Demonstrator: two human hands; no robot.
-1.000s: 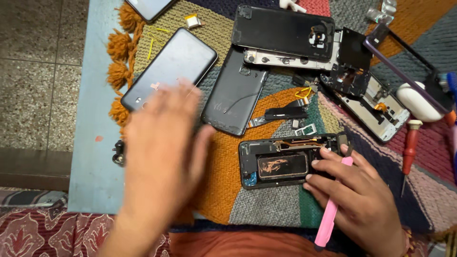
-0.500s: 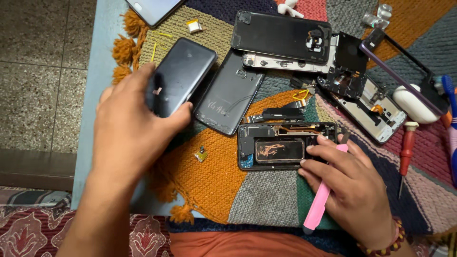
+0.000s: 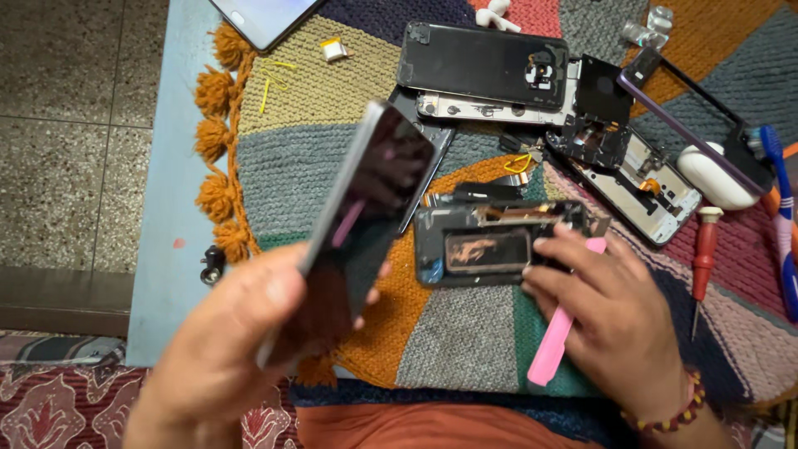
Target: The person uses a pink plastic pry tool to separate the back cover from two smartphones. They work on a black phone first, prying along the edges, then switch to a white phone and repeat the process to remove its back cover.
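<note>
My left hand [image 3: 224, 349] grips a dark smartphone [image 3: 366, 208] by its lower end and holds it raised and tilted above the knitted mat [image 3: 324, 91]; the phone is motion-blurred. My right hand [image 3: 611, 312] rests on the right end of an opened phone body [image 3: 486, 245] that lies on the mat, fingers pressing its edge. A pink plastic pry tool [image 3: 553, 337] is tucked under that hand's fingers, pointing toward me.
Several dismantled phone parts lie at the back: a black back cover [image 3: 482, 62], a frame with circuit boards [image 3: 640, 170], a purple bumper [image 3: 715, 116]. A red screwdriver [image 3: 705, 258], white earbud case [image 3: 716, 176] and blue toothbrush [image 3: 777, 191] sit right. A light tablet corner [image 3: 262, 18] lies top left.
My left hand reached to the dark phone lying on the mat, closed around it and lifted it up toward me. My right hand stayed on the opened phone body with the pink tool.
</note>
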